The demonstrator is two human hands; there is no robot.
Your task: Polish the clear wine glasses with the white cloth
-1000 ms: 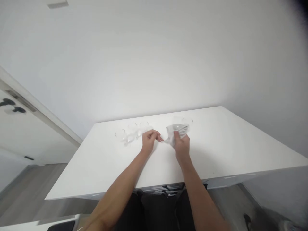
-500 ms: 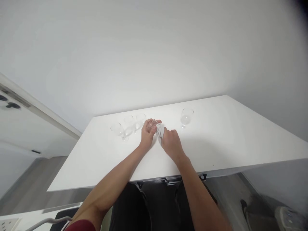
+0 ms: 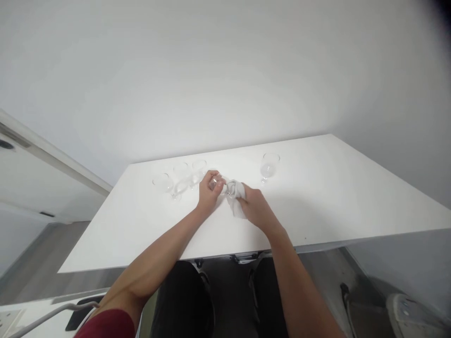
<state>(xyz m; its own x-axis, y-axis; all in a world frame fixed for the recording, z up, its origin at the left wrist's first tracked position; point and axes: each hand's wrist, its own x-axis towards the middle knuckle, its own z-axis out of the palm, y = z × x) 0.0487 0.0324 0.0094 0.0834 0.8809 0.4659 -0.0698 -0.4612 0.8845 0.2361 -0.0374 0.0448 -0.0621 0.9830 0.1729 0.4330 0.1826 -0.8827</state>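
Observation:
My left hand (image 3: 208,192) is wrapped round a clear stemmed glass (image 3: 217,182), holding it over the white table (image 3: 317,197). My right hand (image 3: 256,208) grips a crumpled white cloth (image 3: 236,192) and presses it against that glass. Three more clear glasses (image 3: 178,180) stand in a cluster just left of my left hand. A single clear glass (image 3: 268,165) stands alone to the right, behind my right hand.
The white table runs up to a plain white wall (image 3: 225,84). A white door with a frame (image 3: 42,155) is at the left. Below the table's near edge are dark trousers (image 3: 225,300) and grey floor (image 3: 352,281).
My right hand with the cloth moved left from the lone glass to meet my left hand, which picked up a glass. The cloth now rubs that glass. The view shifted slightly.

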